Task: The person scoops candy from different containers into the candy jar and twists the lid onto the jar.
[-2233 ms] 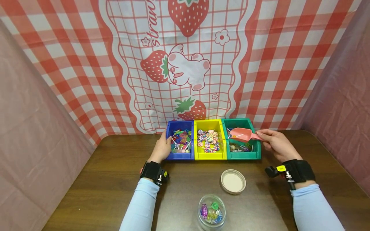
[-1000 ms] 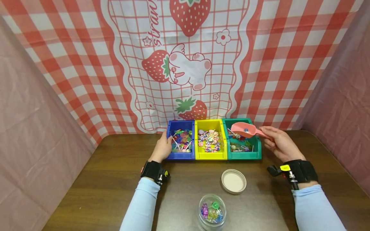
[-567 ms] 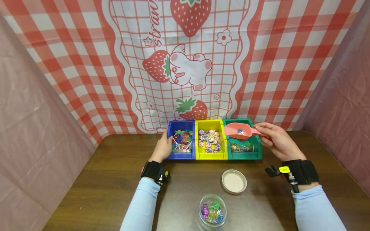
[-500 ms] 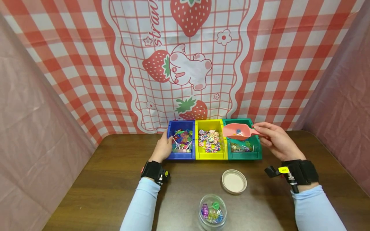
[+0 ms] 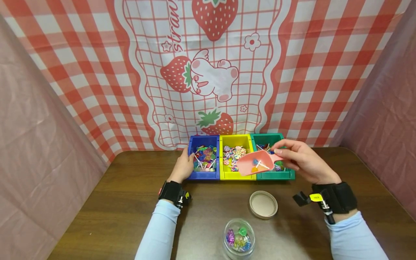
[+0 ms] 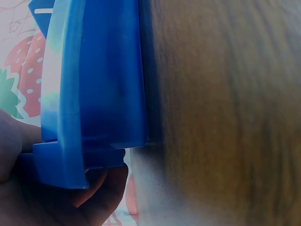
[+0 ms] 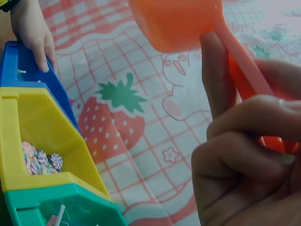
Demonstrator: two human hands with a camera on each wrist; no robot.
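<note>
My right hand [image 5: 303,160] grips the handle of a pink scoop [image 5: 243,166], its fingers curled round it in the right wrist view. Inside the scoop lie a blue candy [image 5: 255,162] and an orange candy [image 5: 254,169] with white sticks. The scoop hangs over the front of the yellow bin [image 5: 235,177] and the green bin [image 5: 276,176]. At the far left of the row, my left hand [image 5: 182,167] holds the side wall of the blue bin [image 5: 204,176], thumb over the rim. In the left wrist view, fingers [image 6: 110,190] wrap under the blue wall.
A glass jar [image 5: 225,249] with several candies stands at the front middle of the wooden table [image 5: 130,202]. Its pale round lid [image 5: 263,204] lies just behind it to the right. A strawberry-print cloth [image 5: 208,72] hangs behind the joined bins.
My right hand has lifted the scoop out of the green bin, carrying candies, and moved it left and nearer toward the yellow bin's front. The left hand stays on the blue bin.
</note>
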